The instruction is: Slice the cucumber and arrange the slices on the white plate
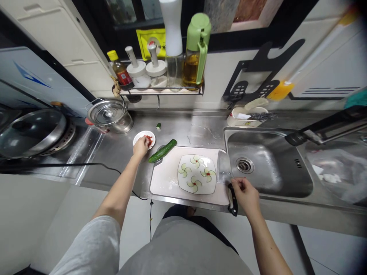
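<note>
My left hand [141,147] reaches into a small white dish [137,138], its fingers pinched together at the chopped red bits [149,139]. A rectangular plate [186,186] sits on the pale cutting board [165,187]. Thin pale-green cucumber slices [196,186] form several pinwheels on it, most with a red centre. My right hand [246,194] is closed beside the cleaver [223,168], fingertips near where blade and black handle meet; whether they hold anything is hidden. A cucumber [163,151] lies across the board's upper left corner, partly over a grey metal-looking thing.
To the right is a steel sink [269,168] with a black faucet [323,124]. A lidded pot [110,116] and a covered pan [31,131] stand left. A cucumber end [158,125] lies behind the dish. Above hangs a condiment rack [163,91] with bottles and jars.
</note>
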### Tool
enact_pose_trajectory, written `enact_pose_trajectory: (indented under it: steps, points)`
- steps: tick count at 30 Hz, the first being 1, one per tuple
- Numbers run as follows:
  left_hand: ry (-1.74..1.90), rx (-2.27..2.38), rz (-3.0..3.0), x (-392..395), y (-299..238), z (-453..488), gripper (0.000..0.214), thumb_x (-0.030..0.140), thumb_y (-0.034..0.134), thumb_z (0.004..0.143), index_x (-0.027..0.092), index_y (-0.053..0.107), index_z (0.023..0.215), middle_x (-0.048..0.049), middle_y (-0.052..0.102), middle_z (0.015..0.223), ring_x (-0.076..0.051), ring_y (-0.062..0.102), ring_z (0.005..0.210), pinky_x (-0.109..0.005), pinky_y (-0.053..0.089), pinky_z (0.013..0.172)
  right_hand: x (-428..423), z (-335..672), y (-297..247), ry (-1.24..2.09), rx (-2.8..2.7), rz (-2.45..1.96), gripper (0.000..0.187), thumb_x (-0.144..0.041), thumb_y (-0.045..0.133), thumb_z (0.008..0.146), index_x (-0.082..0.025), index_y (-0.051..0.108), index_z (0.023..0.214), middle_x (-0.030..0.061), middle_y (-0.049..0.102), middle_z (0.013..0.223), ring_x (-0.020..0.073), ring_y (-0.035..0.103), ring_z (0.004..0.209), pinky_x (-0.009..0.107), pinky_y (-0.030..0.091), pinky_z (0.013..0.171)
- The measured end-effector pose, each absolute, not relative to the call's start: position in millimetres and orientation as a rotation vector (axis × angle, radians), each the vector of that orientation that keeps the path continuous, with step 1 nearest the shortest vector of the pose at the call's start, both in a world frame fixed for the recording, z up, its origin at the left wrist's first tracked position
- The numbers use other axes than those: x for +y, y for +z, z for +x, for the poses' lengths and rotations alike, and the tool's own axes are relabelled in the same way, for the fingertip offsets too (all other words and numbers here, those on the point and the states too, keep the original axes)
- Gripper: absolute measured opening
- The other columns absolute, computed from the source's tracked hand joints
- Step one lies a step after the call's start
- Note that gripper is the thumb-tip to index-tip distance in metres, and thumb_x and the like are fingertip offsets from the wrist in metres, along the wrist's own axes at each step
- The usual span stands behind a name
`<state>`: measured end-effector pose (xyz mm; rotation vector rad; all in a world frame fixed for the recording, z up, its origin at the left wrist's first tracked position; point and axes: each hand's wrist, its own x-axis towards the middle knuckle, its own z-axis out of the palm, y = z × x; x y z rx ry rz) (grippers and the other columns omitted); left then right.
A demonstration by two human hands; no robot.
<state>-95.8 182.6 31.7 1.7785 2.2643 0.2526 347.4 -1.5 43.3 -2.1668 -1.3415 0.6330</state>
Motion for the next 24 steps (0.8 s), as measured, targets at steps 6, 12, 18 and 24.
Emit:
enact_pose_trajectory:
  steps: [6, 12, 18, 24]
  points:
    - [0.588, 2.084, 1.678, 147.1, 50.5, -72.5, 0.016, 0.029, 0.046, 0.086, 0.02, 0.058, 0.09, -0.0009, 0.067, 0.09, -0.014, 0.057, 0.077, -0.023, 0.041, 0.071, -0.5, 343.9, 45.6, 0.616, -1.335, -2.133, 0.051, -0.067, 0.045, 0.074, -0.018, 0.062, 0.078, 0.0025, 0.06, 0.058, 0.0166, 0.054, 0.052, 0.028, 0.039, 0.055]
    - [0.585, 1.819, 1.717, 95.9, 66.9, -33.6, 0.019, 0.032, 0.044, 0.087, 0.02, 0.058, 0.09, 0.0002, 0.064, 0.081, -0.012, 0.053, 0.066, -0.023, 0.041, 0.065, -2.0, 326.5, 56.2, 0.646, -1.384, -2.063, 0.043, -0.058, 0.044, 0.08, -0.019, 0.062, 0.082, -0.0017, 0.052, 0.054, 0.0136, 0.048, 0.05, 0.025, 0.038, 0.054]
    - [0.378, 1.437, 1.93, 33.0, 73.5, 15.1, 0.017, 0.026, 0.042, 0.089, 0.023, 0.059, 0.09, -0.0022, 0.064, 0.094, -0.015, 0.059, 0.087, -0.026, 0.044, 0.077, -17.9, 271.1, 76.1, 0.896, -1.766, -1.804, 0.03, -0.042, 0.046, 0.089, -0.021, 0.065, 0.1, 0.0024, 0.062, 0.073, 0.0149, 0.055, 0.065, 0.026, 0.041, 0.063]
    - [0.162, 1.386, 2.006, 0.6, 73.1, 44.9, 0.02, 0.027, 0.038, 0.091, 0.025, 0.058, 0.091, -0.003, 0.062, 0.092, -0.017, 0.058, 0.088, -0.028, 0.043, 0.072, -26.7, 226.4, 73.5, 0.93, -2.166, -1.66, 0.019, -0.028, 0.047, 0.092, -0.021, 0.063, 0.101, 0.0065, 0.062, 0.097, 0.0187, 0.055, 0.09, 0.028, 0.04, 0.07]
